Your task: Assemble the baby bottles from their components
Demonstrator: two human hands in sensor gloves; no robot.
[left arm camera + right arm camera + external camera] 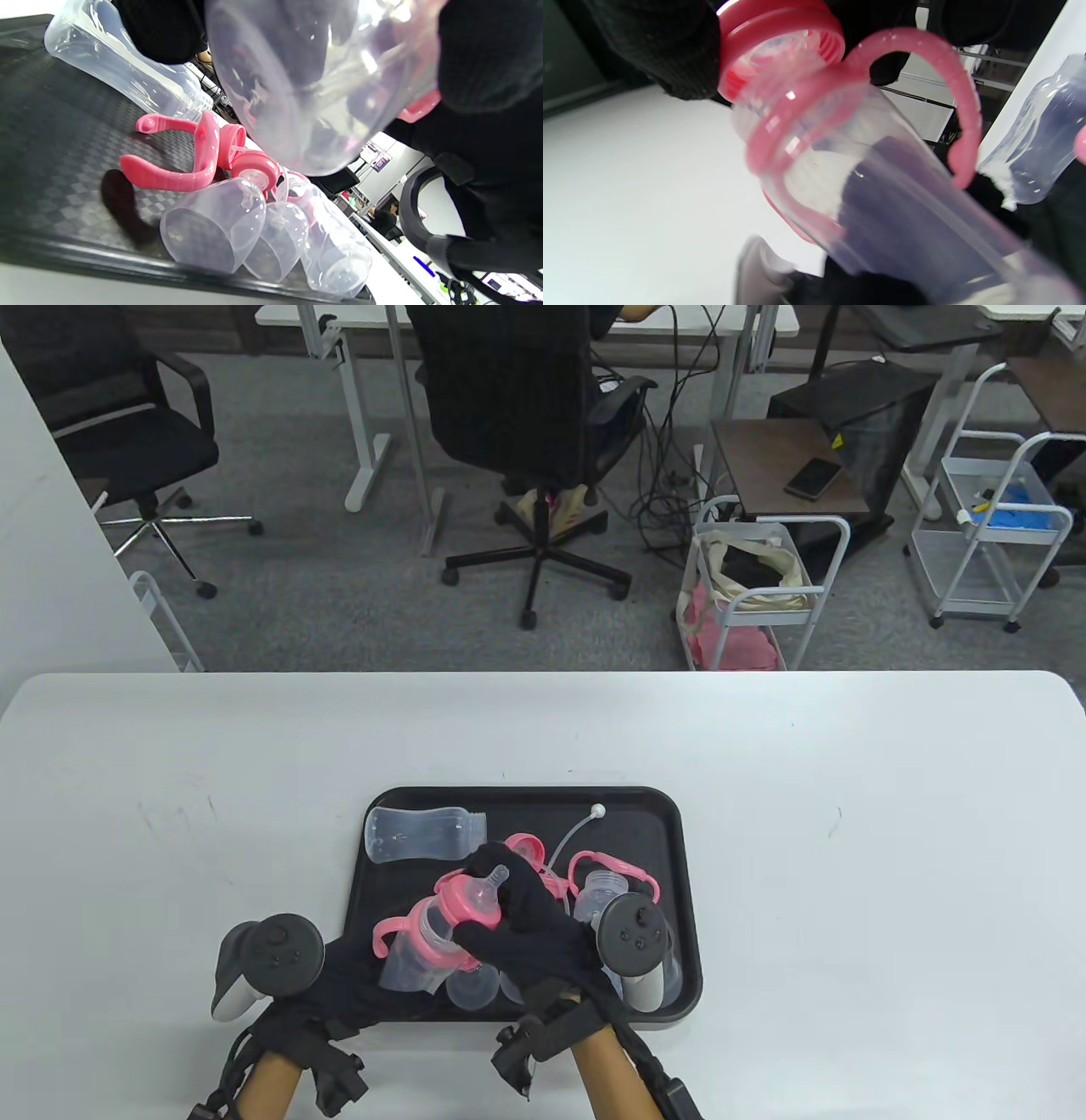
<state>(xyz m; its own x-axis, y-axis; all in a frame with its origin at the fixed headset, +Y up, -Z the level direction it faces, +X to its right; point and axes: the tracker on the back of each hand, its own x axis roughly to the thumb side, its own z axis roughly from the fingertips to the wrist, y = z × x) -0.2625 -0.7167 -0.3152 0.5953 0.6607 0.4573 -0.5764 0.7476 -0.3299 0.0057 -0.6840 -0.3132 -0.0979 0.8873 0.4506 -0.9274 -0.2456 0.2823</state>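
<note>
The baby bottle (424,950), clear with a pink handle ring, is held tilted above the near-left part of the black tray (687,848). The left hand (356,984) holds its body from below, fingers wrapped round the clear wall. The right hand (526,925) has its fingers curled over the pink screw collar with its teat (479,899) at the bottle's neck.

On the tray, a bare clear bottle (420,833) lies on its side along the far-left edge. A loose pink handle ring (178,165) lies near the middle beside a pink collar (254,169), and clear caps (216,224) lie on their sides against the near edge. A white straw (577,831) angles toward the far edge. Another handled bottle (607,891) lies toward the right.

The tray sits at the near middle of the white table (848,814).
</note>
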